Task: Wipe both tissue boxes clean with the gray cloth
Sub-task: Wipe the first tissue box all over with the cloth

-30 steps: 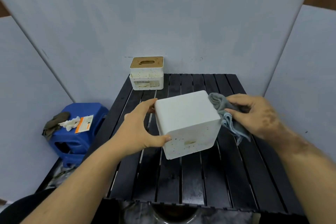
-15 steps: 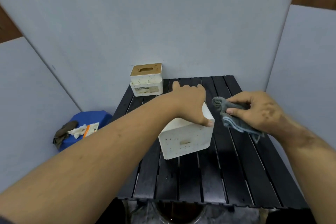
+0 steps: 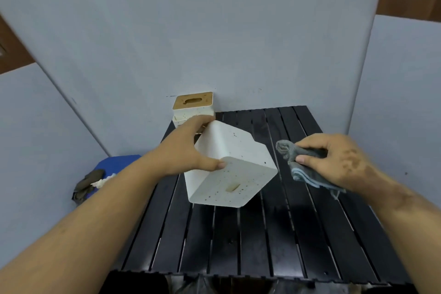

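A white speckled tissue box (image 3: 235,169) is tilted above the black slatted table (image 3: 250,241), one corner turned toward me, a small slot on its near face. My left hand (image 3: 188,150) grips its left side, thumb on the near face and fingers round the back. My right hand (image 3: 334,160) holds the folded gray cloth (image 3: 303,164) just to the right of the box, apart from it. A second tissue box (image 3: 193,107) with a brown lid stands at the table's far left corner, partly hidden behind my left hand.
Gray panels wall in the table at the back and on both sides. A blue stool (image 3: 112,164) with a dark rag and white scraps on it stands left of the table, below its level.
My left hand shifted from the top of the white box to its left side and tipped the box up off the table. The right hand with the cloth stayed to the right.
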Demonstrator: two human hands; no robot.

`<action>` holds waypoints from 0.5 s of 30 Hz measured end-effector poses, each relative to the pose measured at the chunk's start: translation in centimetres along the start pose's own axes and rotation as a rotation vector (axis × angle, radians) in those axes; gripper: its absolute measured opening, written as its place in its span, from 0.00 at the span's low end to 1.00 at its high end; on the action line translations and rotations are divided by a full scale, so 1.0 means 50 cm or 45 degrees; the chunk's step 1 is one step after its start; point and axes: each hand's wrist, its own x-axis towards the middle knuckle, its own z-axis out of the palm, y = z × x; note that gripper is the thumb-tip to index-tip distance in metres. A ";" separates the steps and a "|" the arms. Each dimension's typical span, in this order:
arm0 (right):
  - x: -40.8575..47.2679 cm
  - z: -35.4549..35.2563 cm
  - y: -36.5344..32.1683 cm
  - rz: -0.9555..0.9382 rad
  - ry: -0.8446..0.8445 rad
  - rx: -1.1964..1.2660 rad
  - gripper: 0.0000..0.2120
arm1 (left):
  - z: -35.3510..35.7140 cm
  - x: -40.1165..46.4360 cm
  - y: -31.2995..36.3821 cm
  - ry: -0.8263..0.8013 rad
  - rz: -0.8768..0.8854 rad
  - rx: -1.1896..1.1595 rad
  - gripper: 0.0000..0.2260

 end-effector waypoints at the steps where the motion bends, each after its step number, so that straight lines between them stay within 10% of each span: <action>1: -0.001 0.009 -0.005 -0.032 -0.004 -0.012 0.11 | 0.000 -0.013 -0.020 0.026 -0.005 -0.049 0.50; 15: -0.006 0.159 -0.132 -0.505 0.194 -0.266 0.12 | 0.131 -0.092 -0.137 0.288 -0.027 -0.446 0.50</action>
